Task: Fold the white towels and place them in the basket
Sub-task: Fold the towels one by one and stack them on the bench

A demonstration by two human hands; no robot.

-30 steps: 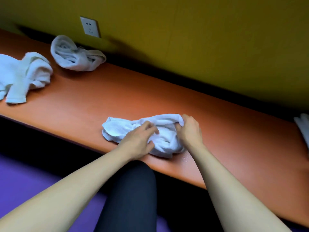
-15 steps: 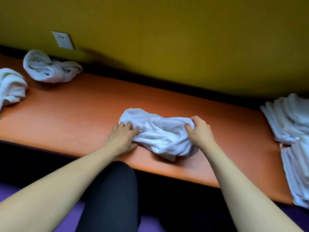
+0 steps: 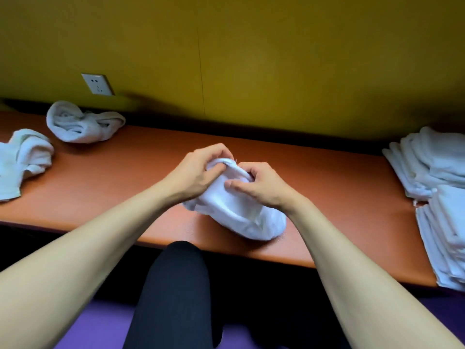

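Observation:
A crumpled white towel (image 3: 241,215) lies bunched on the orange bench (image 3: 125,187), its lower end near the front edge. My left hand (image 3: 198,170) pinches the towel's raised top edge from the left. My right hand (image 3: 261,185) grips the same edge from the right, fingers curled into the cloth. The two hands are close together, lifting that edge off the bench. No basket is in view.
Two loose white towels lie at the left: one (image 3: 83,122) by the wall, one (image 3: 22,159) at the frame edge. Stacks of folded white towels (image 3: 437,195) cover the bench's right end. A wall socket (image 3: 97,83) sits on the yellow wall. My dark-clothed knee (image 3: 176,285) is below the bench.
Both hands have come together at the towel's top edge and raised it. Earlier they were apart, pressing the towel flat on the bench. The camera view shifted right, then slightly back.

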